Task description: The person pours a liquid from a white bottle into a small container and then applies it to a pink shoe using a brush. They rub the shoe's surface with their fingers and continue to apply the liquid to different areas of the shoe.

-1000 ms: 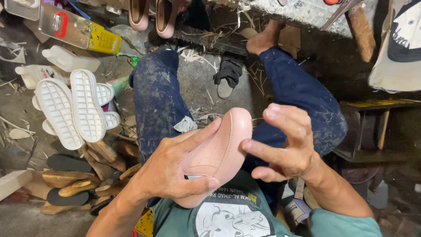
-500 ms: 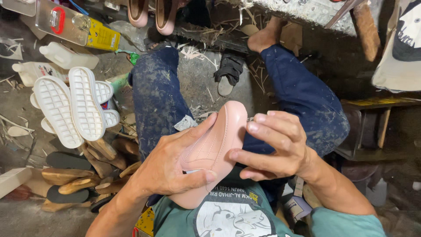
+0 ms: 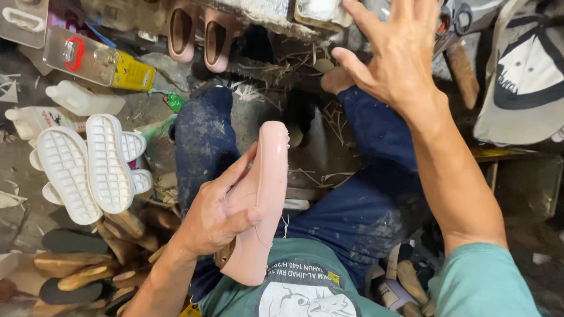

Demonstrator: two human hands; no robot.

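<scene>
Cluttered workshop floor lay below the seated person, with white ribbed soles stacked at the left above a heap of tan and black insole pieces. Over the lap, the left hand gripped a pink shoe sole, fingers and thumb clamped around its lower half. Its long axis ran nearly upright in the view, one end pointing away toward the knees and tipped slightly right, perhaps edge-on. The right hand reached forward, fingers spread, holding nothing.

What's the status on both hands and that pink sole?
Left hand gripping pink shoe sole, held on edge over the lap. Right hand empty, fingers spread, reaching toward the workbench edge. Nothing between them.
</scene>
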